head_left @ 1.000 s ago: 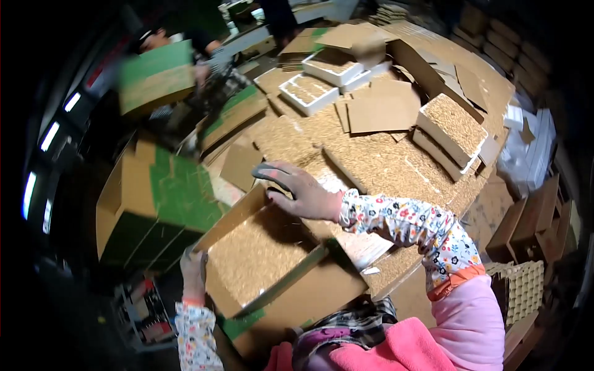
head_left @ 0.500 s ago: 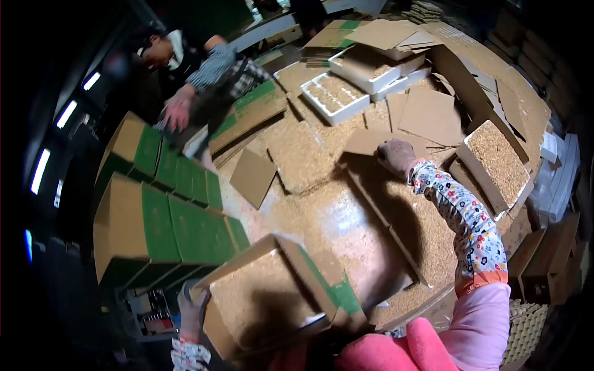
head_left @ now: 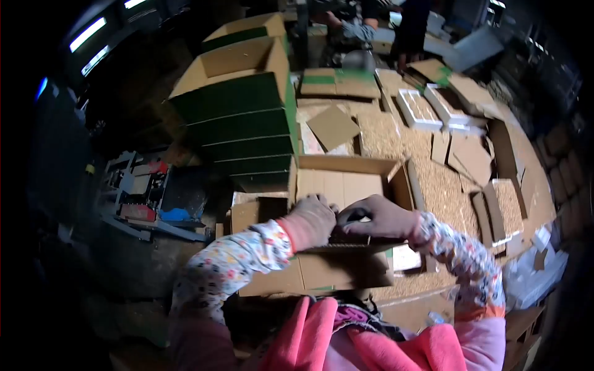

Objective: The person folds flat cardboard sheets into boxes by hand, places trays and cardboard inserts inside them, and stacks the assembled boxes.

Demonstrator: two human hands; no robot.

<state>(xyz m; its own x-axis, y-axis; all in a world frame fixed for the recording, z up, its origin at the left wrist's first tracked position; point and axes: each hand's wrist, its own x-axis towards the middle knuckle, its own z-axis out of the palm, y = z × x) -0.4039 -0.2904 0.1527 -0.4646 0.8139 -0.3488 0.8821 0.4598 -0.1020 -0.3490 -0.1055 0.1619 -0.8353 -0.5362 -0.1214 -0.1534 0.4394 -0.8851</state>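
Half a second ago your right hand was out over the table by the loose cardboard and your left was at the box's side; now both are together at its near wall. Your left hand (head_left: 312, 221) curls its fingers inward there, and your right hand (head_left: 380, 219) bends thumb and fingers close beside it; you can't tell from this view what either one clasps. The open brown cardboard box (head_left: 346, 163) sits right in front of you, at the table's near edge. Earlier tan granules filled its inside; now you see flat brown cardboard there.

Your view has swung, so the tall stack of green-and-brown boxes (head_left: 238, 114) stands beyond your left hand. Tan granules coat much of the table (head_left: 408, 179), which carries a square brown cardboard piece (head_left: 333, 128), shallow white trays (head_left: 418, 109) and loose sheets. Left of you, a grey metal frame with red parts (head_left: 139, 191) stands low in the dim room. Bright strip lights (head_left: 88, 34) glow at upper left, and another person (head_left: 359, 29) is at the far side.
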